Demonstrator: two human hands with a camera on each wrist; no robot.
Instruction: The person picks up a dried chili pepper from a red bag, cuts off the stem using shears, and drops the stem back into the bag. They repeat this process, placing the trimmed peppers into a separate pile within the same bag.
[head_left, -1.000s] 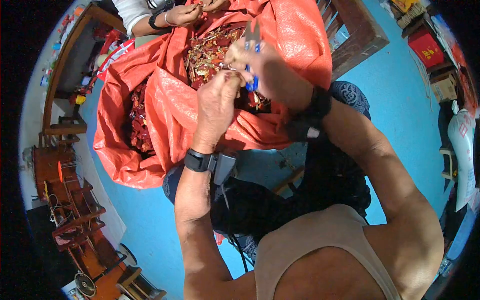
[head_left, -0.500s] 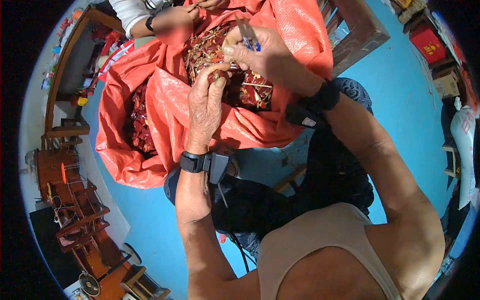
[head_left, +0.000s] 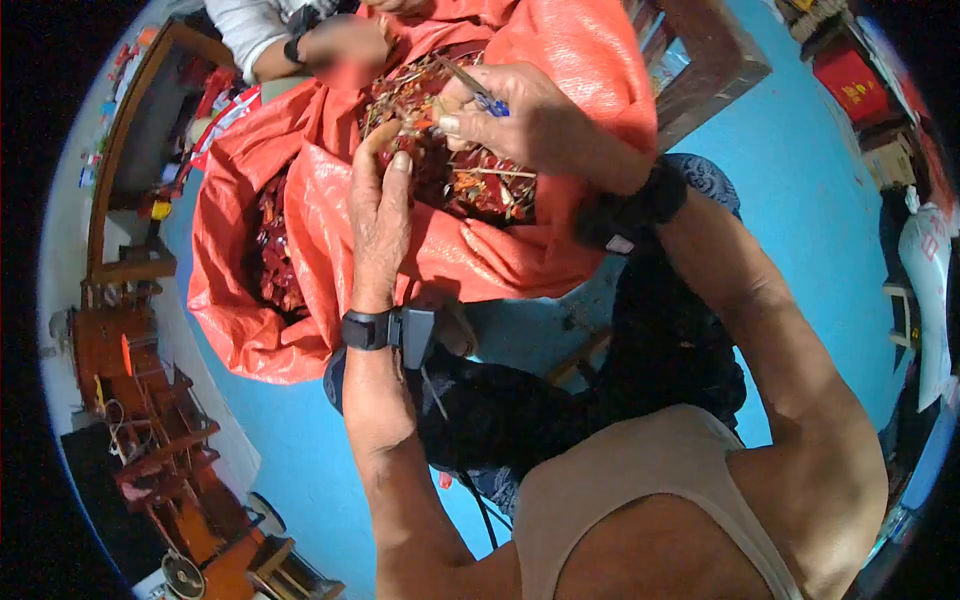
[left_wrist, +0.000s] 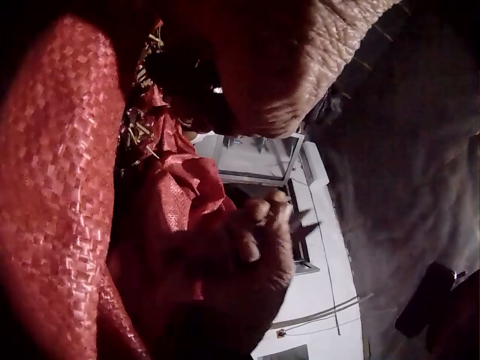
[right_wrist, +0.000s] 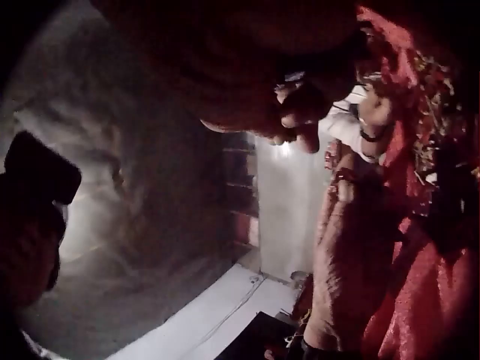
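Note:
My left hand holds dried red chilies between thumb and fingers, low over the open sack. Beside it, my right hand keeps a pair of blue-handled scissors in its curled fingers, blades pointing up and to the left. The right thumb and fingertip meet close to the left hand's chilies, with a small orange-red bit between the hands. In the left wrist view the scissor blades stick out behind the right hand. Dim light hides most of the right fingers in the right wrist view.
The orange-red woven sack bears chili pieces and pale stems. A second opening at left holds more red chilies. Another person's hand is at the far rim. A wooden frame stands at right, a white sack beyond.
Both hands have moved left over the sack, the left one further from the right than a second ago. The scissors have swung from pointing away to pointing up-left. The left fingers have opened somewhat, showing chilies.

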